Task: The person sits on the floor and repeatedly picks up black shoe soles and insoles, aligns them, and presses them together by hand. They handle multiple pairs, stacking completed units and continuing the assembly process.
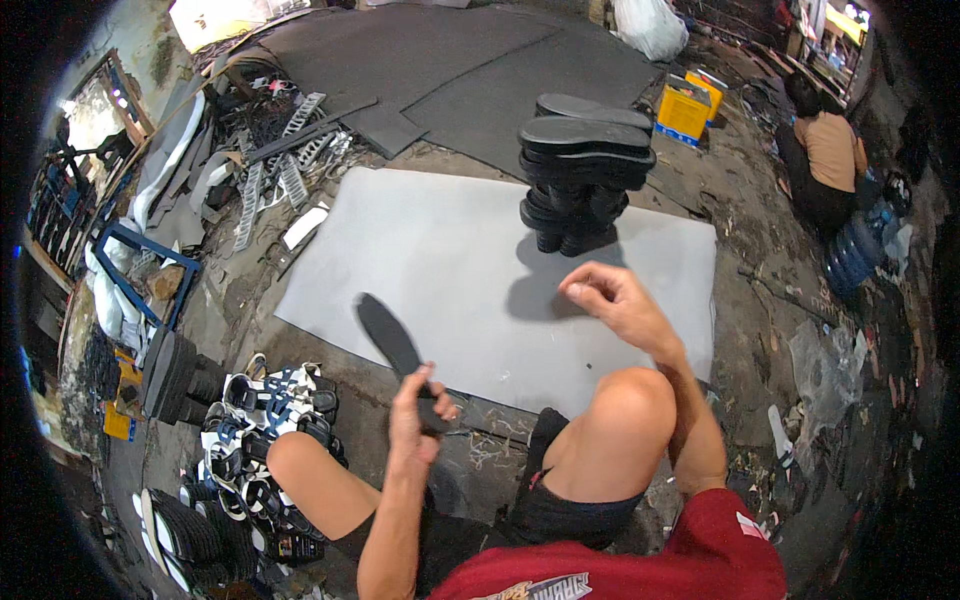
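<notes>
Left hand (410,408): closed round one end of a single black sole (388,334), which points up and left; hand short of the near edge of the grey sheet (430,255), sole's far end seen over that edge.

Right hand (628,308): raised over the sheet's right half, fingers curled, thumb close to the fingertips; cannot tell whether anything is pinched there.

Stack of black soles (585,140): one, tall, standing on the sheet towards the far edge, right of middle.

Pile of sandals (262,450): black, white and blue, off the sheet's near left corner.

Yellow-and-blue box (683,110): beyond the far edge, towards the far right corner.

Dark sheets (450,75): laid flat, overlapping, beyond the far edge.

Seated person (828,150): tan top, well beyond the far right corner.
</notes>
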`<action>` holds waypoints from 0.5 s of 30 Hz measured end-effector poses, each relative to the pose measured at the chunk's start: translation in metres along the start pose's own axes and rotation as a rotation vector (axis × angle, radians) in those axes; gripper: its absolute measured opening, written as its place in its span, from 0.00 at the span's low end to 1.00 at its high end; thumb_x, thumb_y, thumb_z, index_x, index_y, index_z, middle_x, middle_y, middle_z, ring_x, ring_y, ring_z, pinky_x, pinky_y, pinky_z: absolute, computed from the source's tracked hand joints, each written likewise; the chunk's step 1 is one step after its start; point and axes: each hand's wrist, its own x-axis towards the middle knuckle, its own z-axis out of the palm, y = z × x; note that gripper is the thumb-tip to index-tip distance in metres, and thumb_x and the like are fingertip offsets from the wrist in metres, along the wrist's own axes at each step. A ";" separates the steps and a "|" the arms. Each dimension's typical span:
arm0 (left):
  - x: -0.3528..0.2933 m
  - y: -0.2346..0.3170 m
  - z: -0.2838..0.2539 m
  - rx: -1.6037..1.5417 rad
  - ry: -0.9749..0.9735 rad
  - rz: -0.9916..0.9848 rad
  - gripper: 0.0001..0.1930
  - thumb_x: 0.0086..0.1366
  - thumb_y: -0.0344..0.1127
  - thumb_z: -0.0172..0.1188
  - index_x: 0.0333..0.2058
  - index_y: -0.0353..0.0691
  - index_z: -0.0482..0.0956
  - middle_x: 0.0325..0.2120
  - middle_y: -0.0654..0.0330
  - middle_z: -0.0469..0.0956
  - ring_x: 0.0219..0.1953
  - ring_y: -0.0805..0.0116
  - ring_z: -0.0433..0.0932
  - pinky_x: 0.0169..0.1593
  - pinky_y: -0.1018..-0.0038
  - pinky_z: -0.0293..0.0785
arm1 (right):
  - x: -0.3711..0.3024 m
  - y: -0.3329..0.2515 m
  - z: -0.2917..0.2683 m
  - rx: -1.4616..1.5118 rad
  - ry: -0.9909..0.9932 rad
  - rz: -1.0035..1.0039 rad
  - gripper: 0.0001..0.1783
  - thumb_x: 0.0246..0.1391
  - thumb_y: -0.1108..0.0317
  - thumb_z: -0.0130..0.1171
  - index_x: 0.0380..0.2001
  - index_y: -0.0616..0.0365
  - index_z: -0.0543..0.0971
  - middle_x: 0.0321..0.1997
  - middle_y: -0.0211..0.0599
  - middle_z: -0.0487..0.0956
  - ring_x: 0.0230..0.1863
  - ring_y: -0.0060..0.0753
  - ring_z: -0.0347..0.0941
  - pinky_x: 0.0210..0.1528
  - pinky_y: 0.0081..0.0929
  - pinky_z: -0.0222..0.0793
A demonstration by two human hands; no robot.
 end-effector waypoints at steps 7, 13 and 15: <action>0.046 -0.189 0.038 0.417 -0.107 -0.219 0.24 0.69 0.36 0.66 0.60 0.40 0.73 0.37 0.62 0.78 0.32 0.73 0.76 0.33 0.72 0.75 | -0.090 0.211 0.117 0.666 0.006 0.551 0.54 0.63 0.57 0.76 0.81 0.53 0.52 0.55 0.41 0.86 0.43 0.27 0.82 0.49 0.29 0.77; 0.074 -0.225 0.061 0.550 -0.513 -0.388 0.25 0.71 0.42 0.66 0.58 0.29 0.78 0.46 0.56 0.83 0.45 0.67 0.81 0.48 0.70 0.79 | -0.114 0.174 0.073 0.412 0.419 0.458 0.60 0.51 0.61 0.84 0.79 0.49 0.56 0.45 0.41 0.83 0.42 0.32 0.83 0.44 0.33 0.83; 0.085 -0.230 0.074 0.486 -0.546 -0.482 0.23 0.75 0.37 0.62 0.63 0.30 0.76 0.51 0.55 0.84 0.51 0.67 0.83 0.55 0.71 0.80 | -0.108 0.152 0.046 0.077 0.518 0.542 0.58 0.46 0.56 0.87 0.76 0.50 0.64 0.43 0.42 0.84 0.43 0.36 0.87 0.43 0.35 0.83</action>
